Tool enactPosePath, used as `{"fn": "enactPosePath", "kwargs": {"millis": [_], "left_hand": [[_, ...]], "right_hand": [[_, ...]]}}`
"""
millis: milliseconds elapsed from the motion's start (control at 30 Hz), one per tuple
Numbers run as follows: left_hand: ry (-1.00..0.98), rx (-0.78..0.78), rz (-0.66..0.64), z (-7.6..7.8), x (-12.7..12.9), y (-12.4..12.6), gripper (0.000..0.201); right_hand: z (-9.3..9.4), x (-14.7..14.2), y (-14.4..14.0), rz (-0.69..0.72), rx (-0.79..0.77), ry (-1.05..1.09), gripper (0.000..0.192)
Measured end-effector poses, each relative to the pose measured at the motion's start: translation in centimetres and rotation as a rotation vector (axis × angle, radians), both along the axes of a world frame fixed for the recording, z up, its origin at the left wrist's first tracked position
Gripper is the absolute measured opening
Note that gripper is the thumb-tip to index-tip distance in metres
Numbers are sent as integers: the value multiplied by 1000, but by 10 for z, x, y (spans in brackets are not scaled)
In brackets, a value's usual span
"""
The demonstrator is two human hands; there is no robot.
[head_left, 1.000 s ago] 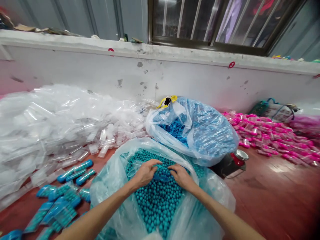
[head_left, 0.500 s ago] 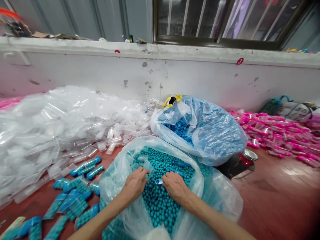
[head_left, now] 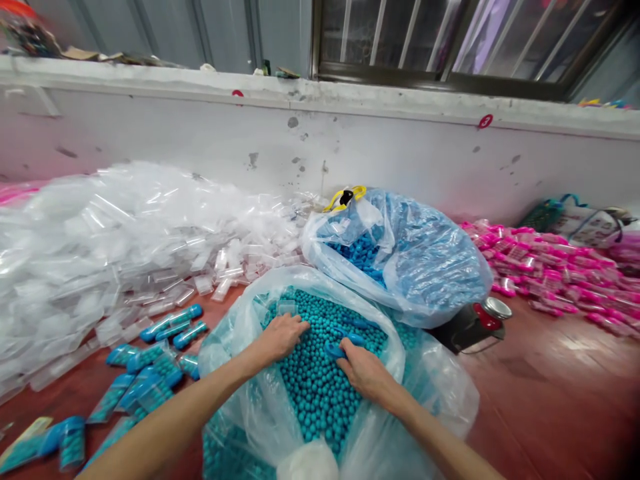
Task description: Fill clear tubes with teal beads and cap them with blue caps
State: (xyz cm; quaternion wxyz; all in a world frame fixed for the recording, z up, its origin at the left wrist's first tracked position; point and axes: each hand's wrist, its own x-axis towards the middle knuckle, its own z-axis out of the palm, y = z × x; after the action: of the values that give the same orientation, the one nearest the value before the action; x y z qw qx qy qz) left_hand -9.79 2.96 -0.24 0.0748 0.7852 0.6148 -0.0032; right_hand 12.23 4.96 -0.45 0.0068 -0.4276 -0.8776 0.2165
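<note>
A clear plastic bag (head_left: 240,333) in front of me is full of small teal balls (head_left: 315,393). My left hand (head_left: 280,337) lies on the balls at the bag's left side, fingers curled into them near a small clear tube (head_left: 287,307). My right hand (head_left: 365,373) rests on the balls to the right and pinches a blue cap (head_left: 336,349) between its fingertips. Behind this bag stands a second clear bag (head_left: 430,267) holding blue caps.
A big heap of empty clear tubes (head_left: 110,240) fills the left. Filled teal tubes with blue caps (head_left: 150,380) lie on the red floor at the lower left. Pink filled tubes (head_left: 550,280) spread at the right. A dark jar with a lid (head_left: 475,323) lies beside the bags. A white wall runs behind.
My left hand has moved up and left across the balls toward the clear tube. My right hand now pinches a blue cap; the two hands have drawn apart.
</note>
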Motion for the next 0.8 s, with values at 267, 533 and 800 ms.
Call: {"fn": "enactPosePath", "kwargs": {"millis": [267, 533, 800], "left_hand": [[-185, -59, 194, -3, 33, -24, 27], [-533, -348, 428, -14, 74, -21, 3], [-1220, -594, 532, -23, 70, -23, 26]], "right_hand": [[-2, 5, 3, -70, 58, -22, 31], [-8, -4, 9, -213, -267, 120, 13], [-15, 1, 13, -265, -737, 415, 15]]}}
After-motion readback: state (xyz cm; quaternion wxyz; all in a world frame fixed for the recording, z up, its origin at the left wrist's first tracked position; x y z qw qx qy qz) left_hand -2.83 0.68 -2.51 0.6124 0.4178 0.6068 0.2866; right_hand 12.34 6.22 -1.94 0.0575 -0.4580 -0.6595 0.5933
